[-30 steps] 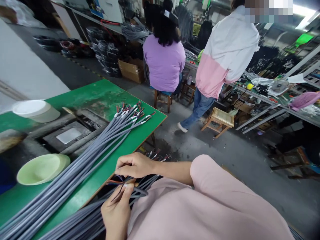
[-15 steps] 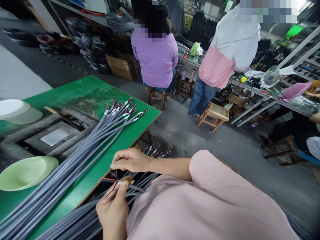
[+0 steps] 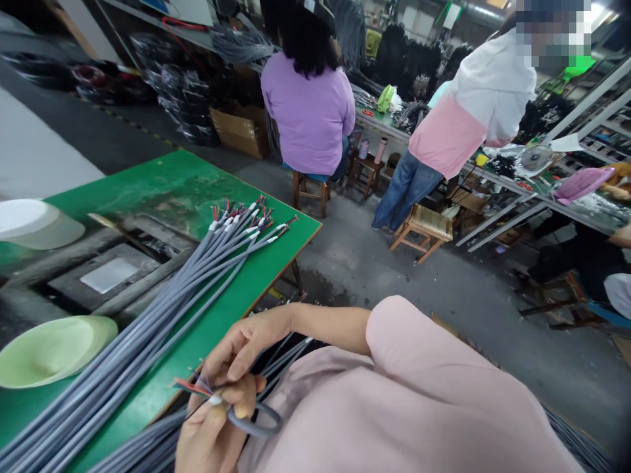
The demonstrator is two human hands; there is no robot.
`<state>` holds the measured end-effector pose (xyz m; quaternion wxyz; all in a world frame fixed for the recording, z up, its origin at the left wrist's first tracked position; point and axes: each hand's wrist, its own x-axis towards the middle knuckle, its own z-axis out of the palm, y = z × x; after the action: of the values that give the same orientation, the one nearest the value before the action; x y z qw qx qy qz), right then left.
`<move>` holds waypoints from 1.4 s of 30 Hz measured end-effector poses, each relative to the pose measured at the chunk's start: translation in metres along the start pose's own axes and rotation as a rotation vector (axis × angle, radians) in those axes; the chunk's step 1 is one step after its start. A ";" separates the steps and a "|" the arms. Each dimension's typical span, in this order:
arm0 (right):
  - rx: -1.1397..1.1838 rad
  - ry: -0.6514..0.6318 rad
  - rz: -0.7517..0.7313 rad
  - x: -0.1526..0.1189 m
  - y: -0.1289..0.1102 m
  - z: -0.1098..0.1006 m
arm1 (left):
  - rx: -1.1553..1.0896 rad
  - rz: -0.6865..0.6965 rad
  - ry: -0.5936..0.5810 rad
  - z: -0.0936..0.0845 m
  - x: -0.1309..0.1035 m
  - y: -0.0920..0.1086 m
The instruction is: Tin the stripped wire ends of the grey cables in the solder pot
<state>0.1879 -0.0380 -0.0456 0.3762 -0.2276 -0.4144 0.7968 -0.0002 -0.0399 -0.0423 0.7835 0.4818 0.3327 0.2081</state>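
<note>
My left hand (image 3: 210,430), low in the view, is closed around the stripped end of a grey cable (image 3: 261,427). The cable loops back toward my shirt. A white band sits between thumb and fingers, and thin coloured wires (image 3: 194,386), orange-red and dark, fan out to the left. Just above, my right hand (image 3: 241,348) bends over this same end, its fingers curled at the wires; the fingertips are partly hidden. Beside both hands, a bundle of grey cables (image 3: 162,302) with white bands and frayed coloured ends lies across the green table (image 3: 290,233).
A pale green bowl (image 3: 59,351), a white-lidded tub (image 3: 39,223) and a dark metal frame (image 3: 162,272) stand on the table. More grey cables (image 3: 142,443) lie below its edge. Beyond are a wooden stool (image 3: 424,226), a seated person in purple (image 3: 308,115) and a standing person (image 3: 453,125).
My right hand has come down and left, onto the wires beside my left hand. The cable end has dropped lower, and its grey loop now shows. The standing person leans further right.
</note>
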 end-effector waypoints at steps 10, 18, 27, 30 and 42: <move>-0.018 0.011 0.021 -0.012 -0.004 0.019 | 0.060 -0.117 -0.049 0.008 0.000 -0.001; -0.132 0.219 -0.169 0.002 -0.005 0.021 | -0.025 -0.045 -0.037 0.000 0.002 -0.002; -0.262 0.766 -0.359 0.008 0.012 0.009 | -0.349 0.075 0.130 0.004 0.019 0.012; -0.486 0.862 -0.370 0.003 0.011 0.011 | -0.414 0.127 0.189 -0.004 0.021 0.017; -1.627 0.336 -0.775 0.008 -0.020 0.028 | -0.567 0.193 0.133 -0.012 0.028 0.033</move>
<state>0.1721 -0.0380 -0.0142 0.3962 -0.3803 -0.8351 0.0334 0.0099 0.0008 -0.0255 0.8398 0.2585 0.2648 0.3972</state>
